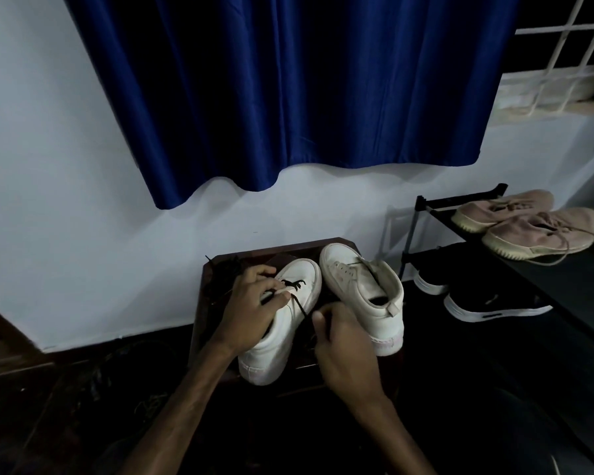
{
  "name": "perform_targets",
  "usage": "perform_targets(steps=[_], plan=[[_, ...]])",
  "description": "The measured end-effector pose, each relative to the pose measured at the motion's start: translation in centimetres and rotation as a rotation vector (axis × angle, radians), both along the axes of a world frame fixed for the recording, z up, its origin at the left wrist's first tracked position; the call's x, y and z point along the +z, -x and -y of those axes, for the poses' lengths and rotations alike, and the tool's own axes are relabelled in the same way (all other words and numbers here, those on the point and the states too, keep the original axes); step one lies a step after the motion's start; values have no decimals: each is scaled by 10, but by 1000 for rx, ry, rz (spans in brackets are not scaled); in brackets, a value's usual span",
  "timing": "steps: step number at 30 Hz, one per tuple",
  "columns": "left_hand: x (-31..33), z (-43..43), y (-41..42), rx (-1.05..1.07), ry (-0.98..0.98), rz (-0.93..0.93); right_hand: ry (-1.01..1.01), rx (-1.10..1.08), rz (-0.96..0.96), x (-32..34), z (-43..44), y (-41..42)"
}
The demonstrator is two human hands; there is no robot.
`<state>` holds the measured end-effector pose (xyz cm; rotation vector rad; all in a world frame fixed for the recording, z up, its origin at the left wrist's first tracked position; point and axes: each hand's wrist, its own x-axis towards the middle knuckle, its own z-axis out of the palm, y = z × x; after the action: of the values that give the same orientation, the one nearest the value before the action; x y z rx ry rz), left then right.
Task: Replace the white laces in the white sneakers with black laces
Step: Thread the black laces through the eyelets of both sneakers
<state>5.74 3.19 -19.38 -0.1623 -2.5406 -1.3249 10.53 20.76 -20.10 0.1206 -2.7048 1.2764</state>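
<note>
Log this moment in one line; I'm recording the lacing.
step: threading black lace | sneaker: lace in toe eyelets only | left hand: pinches lace | right hand: grips lace | other sneaker: no black lace

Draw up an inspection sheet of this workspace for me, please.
Surface: dark wooden stool, carrying both sneakers.
Job's things: left sneaker has black lace threaded near the toe; right sneaker, no lace seen.
Clutter: dark lace bundle at the stool's far left corner.
Grippers: left hand pinches the lace; right hand holds its end.
Cables: nothing seen.
Surroundings: blue curtain, shoe rack with pink sneakers and black sneakers.
</note>
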Motion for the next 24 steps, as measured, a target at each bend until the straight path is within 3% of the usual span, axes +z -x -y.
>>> perform_targets(steps=[6, 13, 24], plan=[[5, -2, -3, -1, 38, 21, -169, 100, -60, 24, 22, 33], [7, -2, -4, -7, 88, 18, -19, 151, 87, -15, -1, 22], [7, -3, -4, -10, 108, -5, -6, 154, -13, 7, 13, 35]])
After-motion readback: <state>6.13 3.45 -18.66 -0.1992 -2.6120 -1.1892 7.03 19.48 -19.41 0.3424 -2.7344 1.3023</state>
